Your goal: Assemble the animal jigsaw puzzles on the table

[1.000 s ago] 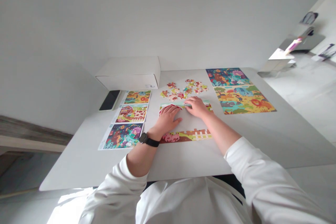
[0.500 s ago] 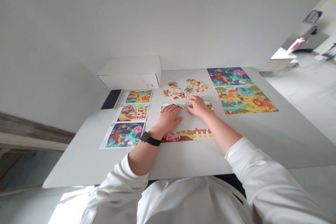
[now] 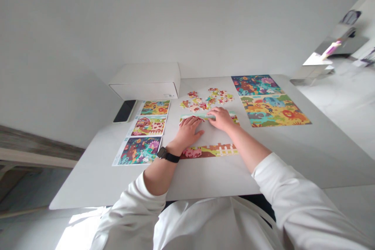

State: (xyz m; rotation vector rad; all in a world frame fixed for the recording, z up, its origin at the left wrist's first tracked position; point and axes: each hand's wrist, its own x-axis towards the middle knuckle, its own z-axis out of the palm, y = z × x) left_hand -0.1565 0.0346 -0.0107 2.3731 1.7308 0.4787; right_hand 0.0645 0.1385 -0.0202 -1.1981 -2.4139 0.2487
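Note:
My left hand (image 3: 188, 132) lies flat with its fingers stretched over the left end of the upper jigsaw strip (image 3: 233, 117). My right hand (image 3: 220, 118) rests on the middle of that strip, fingertips down and slightly bent, thumb apart. Neither hand shows anything gripped, though the parts beneath the fingers are hidden. Closer to me lies the lower jigsaw strip (image 3: 211, 150), with a pink pig and a white fence. Bare tabletop shows between the two strips. Beyond my hands, several loose puzzle pieces (image 3: 202, 105) are scattered.
Picture sheets (image 3: 148, 125) lie at the left beside a phone (image 3: 125, 111). Behind them a white box (image 3: 146, 82) stands near the wall. Two assembled puzzles, a dark forest one (image 3: 254, 85) and a yellow animal one (image 3: 275, 111), lie at the right of the white table (image 3: 325, 152).

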